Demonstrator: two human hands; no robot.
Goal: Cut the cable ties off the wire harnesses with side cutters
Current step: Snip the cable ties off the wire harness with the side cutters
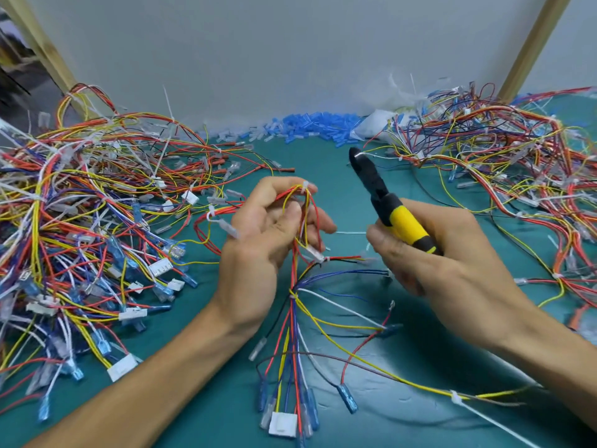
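My left hand grips a looped bundle of red and yellow wires of one wire harness above the green mat. A white cable tie binds the loop at my fingertips. Another white tie sits lower, where the wires fan out toward a white connector. My right hand holds the side cutters by their yellow and black handles. The black jaws point up and left, away from the harness, about a hand's width right of the top tie.
A large heap of tangled harnesses fills the left of the green mat. A second heap lies at the right. Loose blue sleeves pile against the grey back wall. Wooden posts stand at both back corners.
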